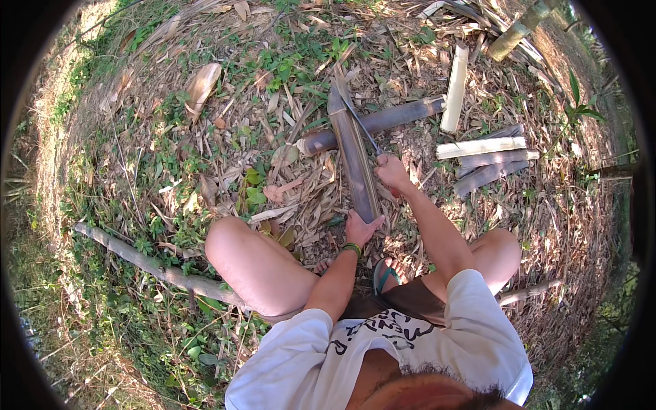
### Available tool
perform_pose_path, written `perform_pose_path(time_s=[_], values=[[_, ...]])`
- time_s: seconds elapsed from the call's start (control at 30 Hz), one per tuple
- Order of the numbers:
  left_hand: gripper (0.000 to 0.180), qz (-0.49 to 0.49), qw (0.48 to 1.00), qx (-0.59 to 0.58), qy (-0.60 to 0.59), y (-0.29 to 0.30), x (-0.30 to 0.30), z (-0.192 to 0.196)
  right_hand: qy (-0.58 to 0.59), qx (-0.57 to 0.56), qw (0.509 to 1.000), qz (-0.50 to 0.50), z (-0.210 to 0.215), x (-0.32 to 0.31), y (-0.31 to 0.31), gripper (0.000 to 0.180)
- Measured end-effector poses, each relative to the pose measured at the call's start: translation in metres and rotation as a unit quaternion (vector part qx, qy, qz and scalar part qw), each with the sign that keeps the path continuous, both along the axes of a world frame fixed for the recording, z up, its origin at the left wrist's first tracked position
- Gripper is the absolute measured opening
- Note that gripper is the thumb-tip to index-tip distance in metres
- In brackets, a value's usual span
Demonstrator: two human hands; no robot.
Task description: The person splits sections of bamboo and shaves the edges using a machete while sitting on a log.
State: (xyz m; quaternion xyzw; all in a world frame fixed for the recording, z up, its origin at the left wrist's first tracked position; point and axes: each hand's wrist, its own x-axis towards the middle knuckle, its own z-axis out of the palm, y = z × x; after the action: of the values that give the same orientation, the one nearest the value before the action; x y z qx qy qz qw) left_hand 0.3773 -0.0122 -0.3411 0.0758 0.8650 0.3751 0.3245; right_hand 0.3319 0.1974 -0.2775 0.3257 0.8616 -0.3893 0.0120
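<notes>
A dark length of bamboo [353, 160] slants away from me, its far part resting across a second bamboo piece [403, 116] that lies crosswise on the ground. At its near end, my left hand [363, 228] is closed around the bamboo; a green band circles that wrist. My right hand [393, 173] grips a long-bladed knife [363, 126] by its handle, which the fist mostly hides. The blade runs along the bamboo's right side toward its far end. Whether the edge has entered the bamboo, I cannot tell.
Right of the crossed bamboo stands out a pale split strip [454, 92]; several more split pieces [488, 158] lie below it. A branch [157, 268] stretches past my left knee, and a sandal [387, 276] shows between my legs. Dry leaves and small green plants cover the ground.
</notes>
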Motion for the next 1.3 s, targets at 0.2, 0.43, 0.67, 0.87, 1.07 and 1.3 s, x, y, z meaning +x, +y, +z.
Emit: perform_pose_path(time_s=[0.2,0.43,0.67,0.87,1.07,1.3], values=[[0.081,0.026,0.998,0.044,0.034,-0.015,-0.001,-0.032,0.074,-0.06,0.987,-0.13,0.003,0.014,-0.037,0.027],[0.101,0.041,0.992,0.09,-0.072,-0.007,-0.007,-0.018,-0.19,0.003,0.949,-0.252,-0.044,0.108,-0.032,0.043],[0.112,0.085,0.988,0.102,-0.072,-0.006,-0.011,-0.008,0.001,-0.105,0.984,-0.147,-0.001,0.072,-0.047,0.093],[0.082,0.143,0.928,0.281,-0.2,0.008,-0.013,0.064,-0.004,-0.314,0.939,-0.142,0.021,0.051,-0.073,0.101],[0.075,0.097,0.955,0.23,-0.161,-0.01,-0.029,0.075,0.004,-0.35,0.93,-0.11,0.031,0.045,-0.081,0.096],[0.077,0.066,0.938,0.267,-0.211,-0.011,-0.044,0.09,0.065,-0.331,0.94,-0.059,0.004,0.049,-0.056,0.08]])
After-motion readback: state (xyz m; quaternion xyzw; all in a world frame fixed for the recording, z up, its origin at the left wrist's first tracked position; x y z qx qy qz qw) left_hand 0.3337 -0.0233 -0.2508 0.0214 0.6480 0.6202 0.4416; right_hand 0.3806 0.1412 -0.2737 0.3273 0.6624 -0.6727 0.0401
